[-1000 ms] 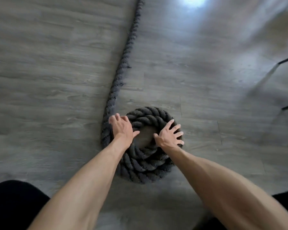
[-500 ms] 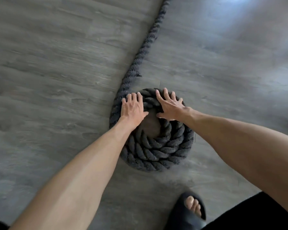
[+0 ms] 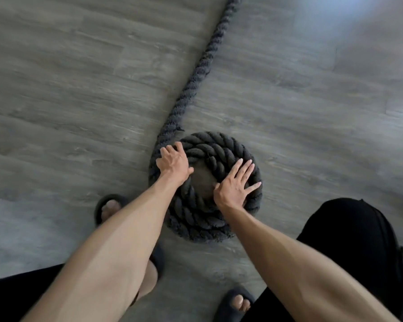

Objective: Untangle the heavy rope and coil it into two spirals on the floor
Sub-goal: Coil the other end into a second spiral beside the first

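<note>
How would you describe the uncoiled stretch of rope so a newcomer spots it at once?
On the grey plank floor, find the dark rope coil under the left hand and right hand. From its upper-left edge the rope tail runs to the picture's top edge: one straight strand, not wound like the coil.

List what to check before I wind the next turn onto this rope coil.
1. Left hand curls over the coil's outer turn, where the free rope joins: ok.
2. Right hand flat on the coil's right side, fingers spread: ok.
3. Turns packed tight, flat on the floor: ok.
4. Free rope straight, no knots, up to the frame's edge: ok.
5. Slipper apart from the coil: ok.
6. Second spiral: cannot tell, none in view.
</note>
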